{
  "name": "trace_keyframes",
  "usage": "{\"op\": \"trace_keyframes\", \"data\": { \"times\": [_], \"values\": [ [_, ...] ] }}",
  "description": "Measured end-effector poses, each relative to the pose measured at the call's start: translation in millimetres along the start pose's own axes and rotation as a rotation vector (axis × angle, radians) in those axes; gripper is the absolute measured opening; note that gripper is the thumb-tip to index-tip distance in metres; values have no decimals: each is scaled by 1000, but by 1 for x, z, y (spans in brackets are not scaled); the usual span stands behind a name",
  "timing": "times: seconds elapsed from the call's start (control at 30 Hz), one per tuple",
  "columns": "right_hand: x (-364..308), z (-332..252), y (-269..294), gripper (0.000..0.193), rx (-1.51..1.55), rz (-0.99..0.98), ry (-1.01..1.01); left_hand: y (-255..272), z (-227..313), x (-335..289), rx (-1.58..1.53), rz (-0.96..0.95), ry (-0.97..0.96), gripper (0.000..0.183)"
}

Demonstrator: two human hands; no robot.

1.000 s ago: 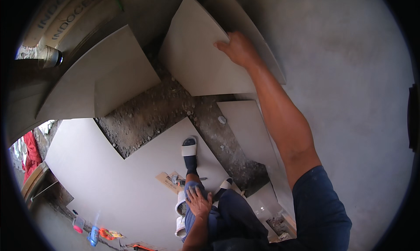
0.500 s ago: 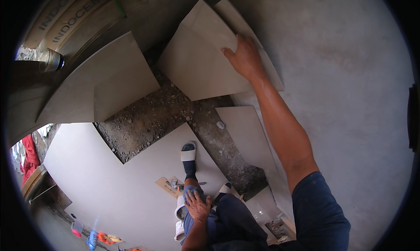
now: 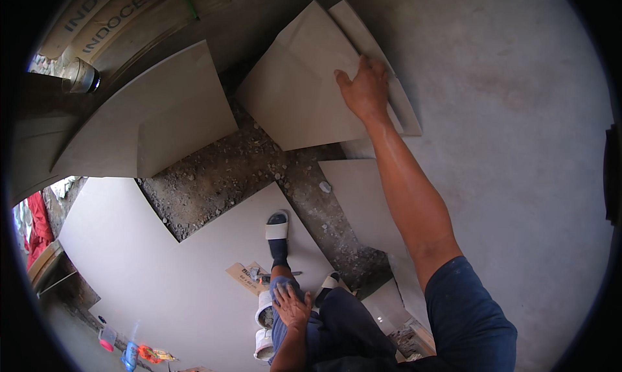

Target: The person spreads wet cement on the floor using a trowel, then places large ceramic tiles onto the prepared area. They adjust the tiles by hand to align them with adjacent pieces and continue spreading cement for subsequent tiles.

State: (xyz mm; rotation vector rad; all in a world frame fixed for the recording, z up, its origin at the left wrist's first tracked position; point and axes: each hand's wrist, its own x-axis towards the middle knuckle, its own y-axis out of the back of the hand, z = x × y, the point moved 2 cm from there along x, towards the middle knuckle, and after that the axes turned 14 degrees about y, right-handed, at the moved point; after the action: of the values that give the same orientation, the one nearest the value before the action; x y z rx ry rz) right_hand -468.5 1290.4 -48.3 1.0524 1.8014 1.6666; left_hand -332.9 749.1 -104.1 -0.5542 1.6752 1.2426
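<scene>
Grey wall [image 3: 512, 164] fills the right side, and bare soil [image 3: 207, 190] shows between it and the pale tiled floor [image 3: 162, 275]. Reaching far forward, the right arm is nearly straight; the right hand [image 3: 368, 90] grips the upper edge of the front tile [image 3: 298, 80], thumb on its face, fingers over the edge, their tips hidden. That tile leans in the far corner, its lower corner down at the soil, with the rear tile [image 3: 363, 32] close behind it. The left hand [image 3: 291, 305] lies flat on the left leg, fingers spread.

Stepped floor edges border the soil, leaving a gap between the forward foot and the front tile. A soil strip separates the floor from a narrow tile [image 3: 356, 197] along the wall. Another tile [image 3: 181, 106] leans at left, well apart from the hand. Two sandals [image 3: 277, 231], two white buckets [image 3: 262, 335] and two brown sacks [image 3: 123, 22] are visible, plus one cardboard piece [image 3: 243, 278].
</scene>
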Motion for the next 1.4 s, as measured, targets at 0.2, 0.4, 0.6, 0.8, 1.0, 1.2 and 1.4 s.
{"op": "trace_keyframes", "data": {
  "times": [0.2, 0.4, 0.6, 0.8, 1.0, 1.2, 1.4],
  "values": [
    [0, -1, 1, 57, -62, 10, -54, -7, -1, -2, 16, 38, -19, 74],
    [-3, -1, 0, 60, -25, 24, -59, -11, -5, -3, 31, 46, -28, 73],
    [-11, 2, -8, 61, -35, 134, 5, -16, -10, -6, 53, 67, -29, 72],
    [-22, -1, -12, 61, 9, 194, 44, -23, -10, -8, 83, 77, -41, 71],
    [-37, -1, 3, 62, 65, 123, 68, -26, -13, -15, 75, 104, -44, 73],
    [-118, 29, 37, 59, 288, 59, 85, -42, -11, -29, 61, 240, -95, 72],
    [-409, 63, 108, 53, 447, -184, 84, -78, -1, -53, -35, 386, -181, 73]
  ]
}}
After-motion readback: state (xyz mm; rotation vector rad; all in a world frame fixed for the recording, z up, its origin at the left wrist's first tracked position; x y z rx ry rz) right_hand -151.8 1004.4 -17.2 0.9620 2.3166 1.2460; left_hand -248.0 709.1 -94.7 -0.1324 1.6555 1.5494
